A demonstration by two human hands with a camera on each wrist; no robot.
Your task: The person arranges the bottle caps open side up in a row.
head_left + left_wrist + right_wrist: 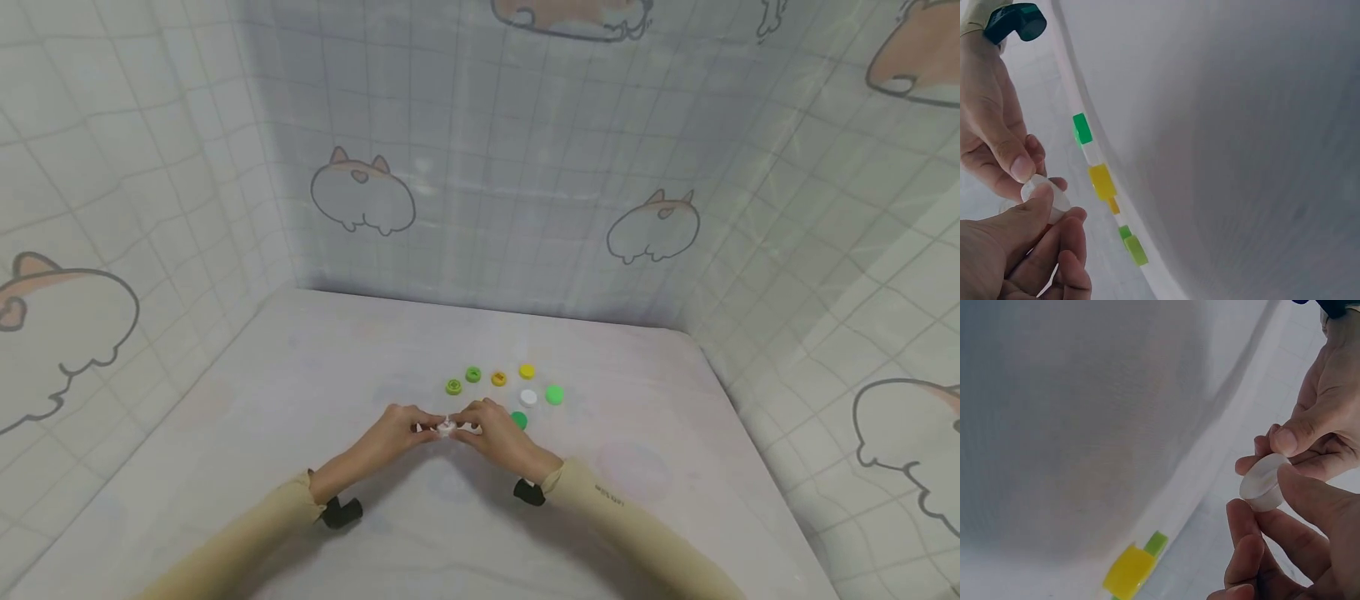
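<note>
A small white, translucent round cap (1265,481) is held between both hands, above the tabletop. My left hand (401,427) pinches one side of it; in the left wrist view its thumb (1025,212) lies over the cap's face. From the other side my right hand (498,437) grips it, thumb at the near edge and fingers curled beneath in the right wrist view. A thin white point rises from the held cap in the head view. Close beyond the right hand lies a dark green disc (518,421), partly hidden by it.
Past the hands on the pale tabletop (330,358) lie two patterned green discs (453,387), an orange disc (498,378), a yellow disc (527,371), a white disc (528,398) and a bright green disc (554,394). Cloth walls (480,250) with animal drawings enclose the back and sides.
</note>
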